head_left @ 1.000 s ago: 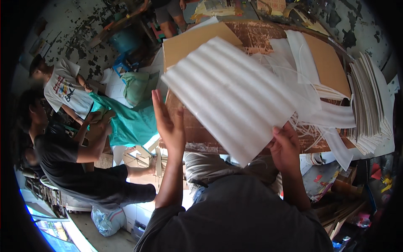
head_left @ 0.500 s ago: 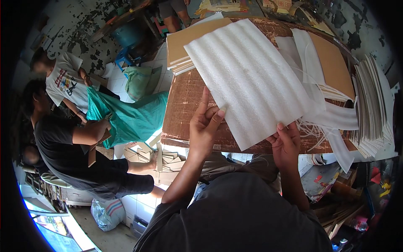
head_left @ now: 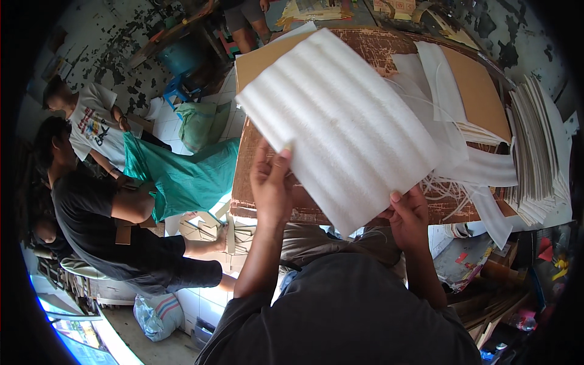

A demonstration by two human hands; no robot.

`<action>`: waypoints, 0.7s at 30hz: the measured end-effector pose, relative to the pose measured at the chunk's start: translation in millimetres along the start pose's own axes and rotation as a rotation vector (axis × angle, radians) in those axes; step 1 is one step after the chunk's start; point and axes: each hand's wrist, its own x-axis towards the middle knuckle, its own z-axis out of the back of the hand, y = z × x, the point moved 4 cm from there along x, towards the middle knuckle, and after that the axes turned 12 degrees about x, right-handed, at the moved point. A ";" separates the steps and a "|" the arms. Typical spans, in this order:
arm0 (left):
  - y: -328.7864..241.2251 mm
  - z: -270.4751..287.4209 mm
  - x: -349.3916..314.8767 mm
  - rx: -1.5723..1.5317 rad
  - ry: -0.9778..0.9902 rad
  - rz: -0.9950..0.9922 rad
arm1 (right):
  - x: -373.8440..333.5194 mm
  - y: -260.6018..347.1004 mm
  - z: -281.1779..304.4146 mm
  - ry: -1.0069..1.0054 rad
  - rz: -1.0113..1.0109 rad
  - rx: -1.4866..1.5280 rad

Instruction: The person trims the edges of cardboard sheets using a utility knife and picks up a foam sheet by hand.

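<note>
A white foam sheet (head_left: 347,121) with soft parallel ridges is held up, tilted, over the brown worn table (head_left: 243,188). My left hand (head_left: 272,179) grips its left edge, thumb on top and fingers underneath. At the lower right edge my right hand (head_left: 406,214) pinches the sheet between thumb and fingers. Partly behind the sheet's upper left corner lies a stack of brown cardboard (head_left: 252,64). To the right are more cardboard sheets (head_left: 477,91) with white foam beside them, and thin white foam strips (head_left: 453,194) hang near the table's front edge.
A tall stack of grey-white sheets (head_left: 535,146) stands at the table's right end. On the left, two people handle a green sack (head_left: 182,173) above scattered cardboard pieces (head_left: 213,234). A blue stool (head_left: 176,88) and a tied sack (head_left: 201,125) stand farther back.
Both hands have moved the foam sheet left and somewhat nearer to me. My left index finger no longer points up along the edge. The person in black has shifted an arm at the green sack.
</note>
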 end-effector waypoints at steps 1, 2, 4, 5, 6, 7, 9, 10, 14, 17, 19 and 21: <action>-9.2 -1.1 3.2 -0.049 -0.035 -0.061 | -0.6 -0.9 0.3 0.018 -0.020 -0.021; -6.6 9.7 10.8 -0.032 -0.053 -0.105 | -0.6 -1.5 0.6 0.037 -0.040 -0.041; -9.7 24.3 18.8 0.018 -0.115 -0.130 | -1.9 1.0 2.6 0.035 -0.049 -0.061; -14.0 29.0 20.6 0.008 -0.129 -0.167 | -2.0 2.6 3.8 0.037 -0.058 -0.080; -18.9 32.8 21.9 -0.002 -0.173 -0.188 | -2.8 5.0 5.9 0.033 -0.057 -0.082; -23.5 36.6 22.9 -0.007 -0.198 -0.212 | -2.5 9.0 7.4 0.043 -0.031 -0.103; -30.6 46.2 22.3 -0.008 -0.231 -0.226 | -1.7 15.7 13.8 0.047 -0.016 -0.126; -34.8 50.9 21.8 -0.025 -0.233 -0.250 | 0.3 19.2 17.6 0.073 -0.010 -0.144; -29.1 72.0 16.7 0.008 -0.218 -0.248 | 0.4 22.8 31.6 0.081 0.112 -0.203; -28.3 95.1 17.4 0.068 -0.122 -0.224 | 0.4 34.6 37.0 0.087 0.080 -0.234; -39.8 99.1 13.9 0.101 -0.087 -0.189 | -4.2 42.9 40.0 0.058 0.081 -0.266; -54.9 93.0 12.2 0.300 0.005 -0.113 | -5.0 48.6 49.0 0.047 0.101 -0.256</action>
